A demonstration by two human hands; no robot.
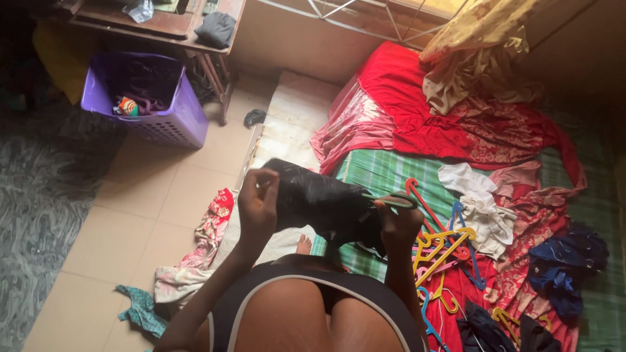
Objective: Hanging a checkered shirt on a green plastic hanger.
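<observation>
Both hands up w/ a black garment (pixel 323 202) stretched between them, over the bed edge. Left hand (pixel 257 202) has its grip pinched shut on the garment's left end; right hand (pixel 399 221) closed round a green hanger (pixel 391 201) & the cloth's right end. Just right: pile of coloured hangers (pixel 443 248) on the green checked sheet (pixel 378 171), white cloth (pixel 479 199) beside. Floor at left: floral cloth (pixel 212 228). Further back: red fabric (pixel 404 111), purple laundry basket (pixel 166 117), wooden desk (pixel 163 26)
</observation>
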